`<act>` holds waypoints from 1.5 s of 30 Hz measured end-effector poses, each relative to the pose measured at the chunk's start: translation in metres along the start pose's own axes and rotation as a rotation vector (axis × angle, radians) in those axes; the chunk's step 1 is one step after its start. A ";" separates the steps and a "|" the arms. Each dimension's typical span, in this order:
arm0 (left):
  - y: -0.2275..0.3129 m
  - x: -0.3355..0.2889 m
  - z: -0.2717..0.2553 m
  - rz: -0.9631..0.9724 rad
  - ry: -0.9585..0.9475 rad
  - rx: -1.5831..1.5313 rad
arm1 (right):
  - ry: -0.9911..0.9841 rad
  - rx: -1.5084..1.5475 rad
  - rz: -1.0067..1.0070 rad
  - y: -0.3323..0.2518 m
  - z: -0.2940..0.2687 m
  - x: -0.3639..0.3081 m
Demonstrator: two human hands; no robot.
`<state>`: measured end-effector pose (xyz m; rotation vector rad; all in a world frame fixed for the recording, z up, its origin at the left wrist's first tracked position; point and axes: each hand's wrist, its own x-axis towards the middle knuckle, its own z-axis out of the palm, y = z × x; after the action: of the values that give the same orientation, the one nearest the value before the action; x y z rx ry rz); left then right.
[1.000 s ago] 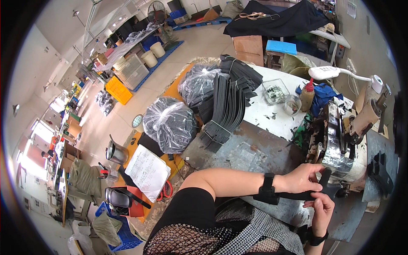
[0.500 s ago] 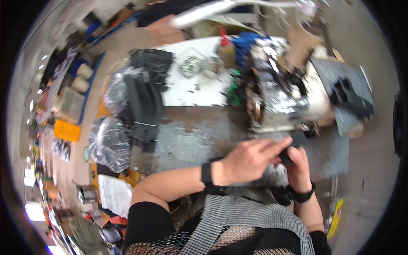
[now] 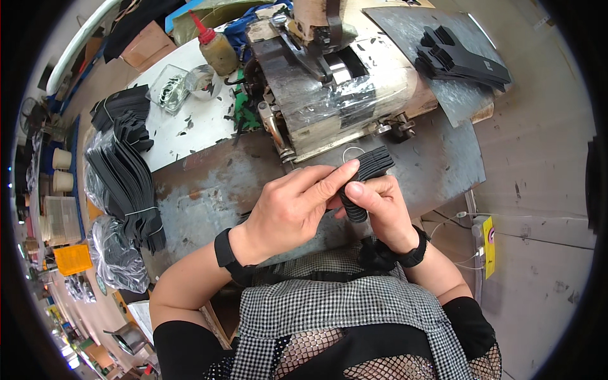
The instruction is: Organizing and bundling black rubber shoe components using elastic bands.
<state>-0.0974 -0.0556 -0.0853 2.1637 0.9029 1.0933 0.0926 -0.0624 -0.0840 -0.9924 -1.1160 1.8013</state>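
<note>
Both hands meet over the bench, in front of the machine, around a bundle of black strips (image 3: pixel 375 163) that bends downward between them. My right hand (image 3: pixel 383 212) is closed round its lower part, with the thumb on top. My left hand (image 3: pixel 288 206) presses its fingertips and thumb against the bundle's left side. A thin pale loop, like a rubber band (image 3: pixel 352 150), stands out beside the left fingertips; where the rest of it runs is hidden. Just beyond the hands stands the metal machine (image 3: pixel 329 117), its worn top partly covered with shiny film.
Banded stacks of black strips (image 3: pixel 123 180) lie at left beside plastic bags (image 3: pixel 117 253). On the white board (image 3: pixel 196 130) stand a clear box of rubber bands (image 3: pixel 170 88), a round tub (image 3: pixel 202 82) and a red-tipped bottle (image 3: pixel 218 54). More black pieces (image 3: pixel 459 60) rest on a metal sheet (image 3: pixel 396 28).
The view has swung rightward, so the machine appears nearer the middle. My hands remain together on the black bundle, whose strips and pale loop now show clearly.
</note>
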 end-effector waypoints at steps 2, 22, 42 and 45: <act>-0.001 0.000 0.000 -0.009 -0.011 -0.017 | -0.004 0.001 -0.006 0.007 -0.006 0.002; -0.019 0.059 -0.052 0.238 0.006 0.382 | 0.171 0.279 -0.011 -0.029 0.011 0.013; -0.053 0.084 -0.050 0.386 -0.019 0.464 | 0.251 0.280 0.036 -0.042 0.011 0.040; -0.048 0.088 -0.046 0.450 0.023 0.433 | 0.306 0.222 -0.027 -0.041 0.008 0.036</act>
<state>-0.1120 0.0490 -0.0543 2.8154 0.7281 1.2134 0.0806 -0.0199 -0.0509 -1.0684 -0.7221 1.6426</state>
